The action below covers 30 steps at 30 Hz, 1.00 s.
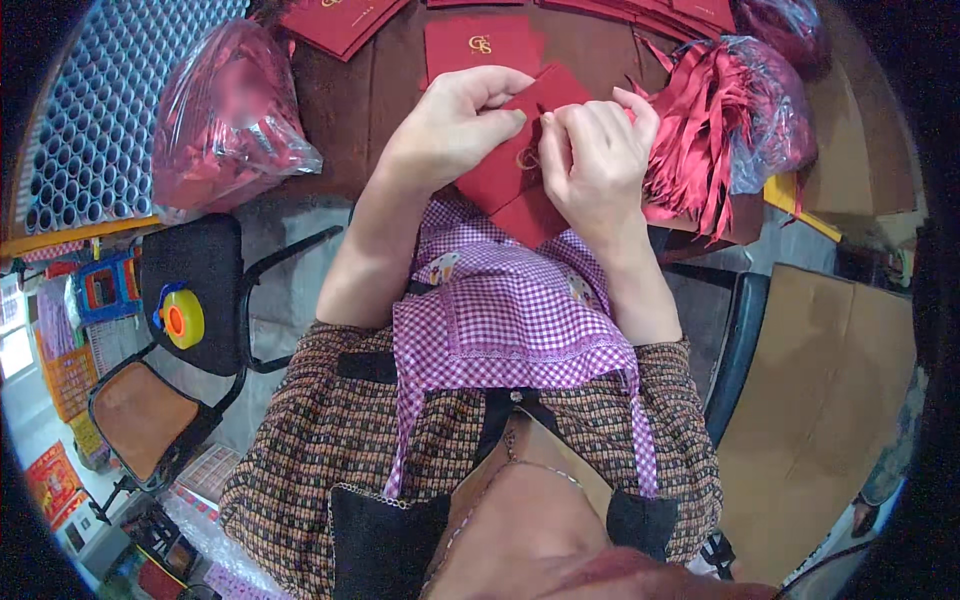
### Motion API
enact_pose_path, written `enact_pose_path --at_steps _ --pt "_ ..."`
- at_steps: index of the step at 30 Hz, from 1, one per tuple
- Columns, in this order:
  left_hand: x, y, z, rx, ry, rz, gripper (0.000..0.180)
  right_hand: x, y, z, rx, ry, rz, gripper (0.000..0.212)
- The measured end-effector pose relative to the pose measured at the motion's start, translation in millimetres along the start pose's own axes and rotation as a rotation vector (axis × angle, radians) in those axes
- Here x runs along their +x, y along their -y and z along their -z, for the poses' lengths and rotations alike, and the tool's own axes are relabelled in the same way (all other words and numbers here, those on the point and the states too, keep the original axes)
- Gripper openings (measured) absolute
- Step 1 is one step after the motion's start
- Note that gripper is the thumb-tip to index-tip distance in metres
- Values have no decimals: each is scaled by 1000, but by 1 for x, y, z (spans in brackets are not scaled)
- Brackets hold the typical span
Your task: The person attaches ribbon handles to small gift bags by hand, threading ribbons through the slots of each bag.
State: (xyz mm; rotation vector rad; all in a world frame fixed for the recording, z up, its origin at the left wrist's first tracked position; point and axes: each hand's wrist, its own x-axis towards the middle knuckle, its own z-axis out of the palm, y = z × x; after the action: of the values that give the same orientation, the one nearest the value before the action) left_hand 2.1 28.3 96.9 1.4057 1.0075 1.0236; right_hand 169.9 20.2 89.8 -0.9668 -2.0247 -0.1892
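Note:
My left hand (pixel 452 130) grips the upper left edge of a red folded paper piece (pixel 498 182) with a gold emblem, thumb on its face. My right hand (pixel 600 165) is closed at its right edge, with fingers curled in a pinch. Whatever small thing may be between those fingers is hidden. The piece is tilted, corner down, over the table's near edge. Just beyond it, a similar red piece (pixel 478 45) with a gold emblem lies flat on the brown tabletop (pixel 385 105). Right of my right hand spreads a bundle of red ribbon strips (pixel 690 145).
A clear plastic bag (pixel 235 120) of red material stands at the left of the table, and another bag (pixel 775 110) wraps the ribbons. Stacks of red pieces (pixel 345 22) lie along the far side. A tray of tubes (pixel 95 110) is far left; a chair (pixel 195 290) stands below.

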Motion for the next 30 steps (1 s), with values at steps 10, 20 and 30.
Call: enact_pose_path --at_steps 10,20,30 --pt "1 15 1 64 -6 11 33 -1 -5 -1 133 33 -98 9" --pt "-1 14 -5 255 -23 -8 37 -10 0 -8 -40 66 -1 9" --pt "-2 12 -5 32 22 37 36 -7 -8 2 314 81 -242 7"
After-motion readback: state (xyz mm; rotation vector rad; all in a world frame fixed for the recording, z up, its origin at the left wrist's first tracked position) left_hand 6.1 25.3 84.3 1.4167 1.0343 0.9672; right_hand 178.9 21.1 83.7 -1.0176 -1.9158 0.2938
